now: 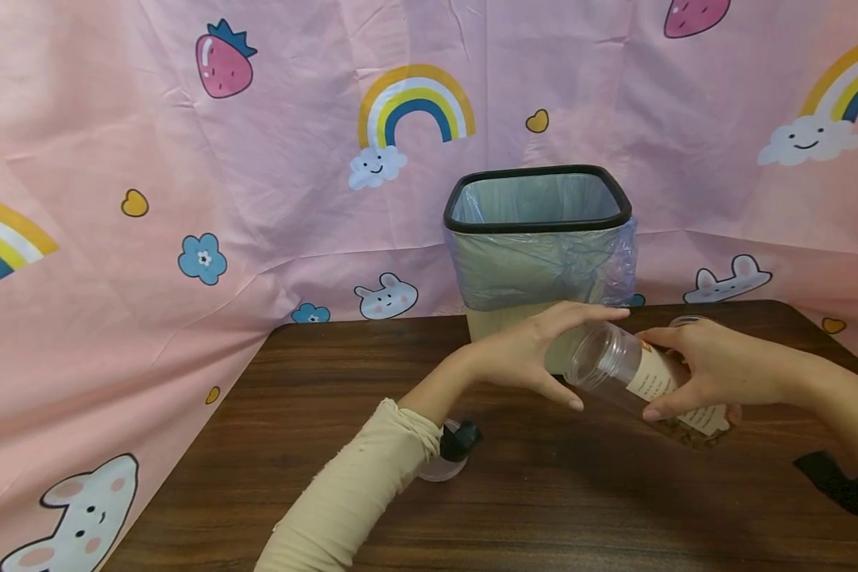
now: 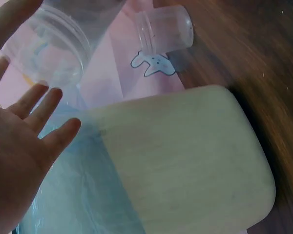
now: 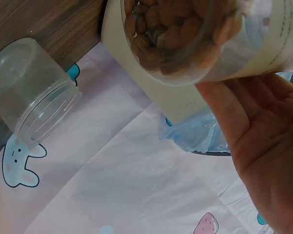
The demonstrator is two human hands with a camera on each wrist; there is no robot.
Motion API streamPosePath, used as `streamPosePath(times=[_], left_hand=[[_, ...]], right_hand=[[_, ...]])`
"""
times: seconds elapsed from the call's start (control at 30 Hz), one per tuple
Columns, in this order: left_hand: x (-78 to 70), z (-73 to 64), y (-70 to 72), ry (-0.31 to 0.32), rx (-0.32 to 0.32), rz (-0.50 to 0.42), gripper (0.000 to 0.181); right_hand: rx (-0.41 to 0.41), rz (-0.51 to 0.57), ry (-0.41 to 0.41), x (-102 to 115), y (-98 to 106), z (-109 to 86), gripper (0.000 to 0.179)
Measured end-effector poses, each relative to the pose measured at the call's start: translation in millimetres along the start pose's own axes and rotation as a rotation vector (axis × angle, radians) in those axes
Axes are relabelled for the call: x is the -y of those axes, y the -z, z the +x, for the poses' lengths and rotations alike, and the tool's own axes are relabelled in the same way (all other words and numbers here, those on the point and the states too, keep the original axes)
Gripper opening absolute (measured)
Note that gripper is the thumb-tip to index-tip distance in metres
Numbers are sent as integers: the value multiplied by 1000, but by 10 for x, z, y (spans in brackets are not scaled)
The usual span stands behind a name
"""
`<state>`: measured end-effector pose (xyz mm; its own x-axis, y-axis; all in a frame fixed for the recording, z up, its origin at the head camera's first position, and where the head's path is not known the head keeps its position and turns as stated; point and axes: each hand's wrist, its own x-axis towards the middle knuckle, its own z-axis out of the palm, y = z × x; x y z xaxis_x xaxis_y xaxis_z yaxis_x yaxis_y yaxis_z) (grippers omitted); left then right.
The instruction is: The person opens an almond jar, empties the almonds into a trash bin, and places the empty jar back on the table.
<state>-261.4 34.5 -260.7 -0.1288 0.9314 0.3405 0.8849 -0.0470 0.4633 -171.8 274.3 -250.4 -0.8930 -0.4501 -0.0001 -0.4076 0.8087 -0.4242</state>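
My right hand [image 1: 736, 367] grips a clear plastic jar [image 1: 654, 380] with a cream label. The jar is tilted, its lidless mouth up toward the left, and brown almonds [image 3: 168, 36] lie at its bottom end. Close by that mouth is my left hand [image 1: 536, 345], fingers extended and thumb spread apart, holding nothing. In the left wrist view its fingertips [image 2: 53, 95] overlap the jar's rim. Behind my right hand stands a smaller clear jar [image 3: 27, 85], uncapped and upright on the table.
A cream bin [image 1: 482, 324] with a black rim and a bluish liner stands at the back of the dark wooden table [image 1: 314, 413]. Under my left forearm lies a clear round lid [image 1: 441, 470]. A pink patterned cloth [image 1: 293, 159] hangs behind and at the left.
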Motion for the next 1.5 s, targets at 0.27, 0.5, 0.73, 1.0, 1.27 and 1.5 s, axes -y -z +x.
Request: streamPosePath(times=[0.27,0.5,0.73,1.0,1.27,1.5], left_hand=[[-17,43,-16,77,-15,28,78],[-41,54,-6,307,-18,6,64],[-45,79,-10,435,2,57,57],[-36,74,-51,490,9,0,59],[25,-23,-52,538,-53,-118,53],[177,-183,-87,570,-52,-179,57]], right_hand=[[2,-27,-8,34,-14,0,89],[-27,-109,28,36,-38,14,86],[-8,-103,17,26,-54,15,88],[16,-69,3,19,-68,0,91],[-3,-7,-39,8,-36,-66,92],[1,35,-65,-18,-22,-114,92]])
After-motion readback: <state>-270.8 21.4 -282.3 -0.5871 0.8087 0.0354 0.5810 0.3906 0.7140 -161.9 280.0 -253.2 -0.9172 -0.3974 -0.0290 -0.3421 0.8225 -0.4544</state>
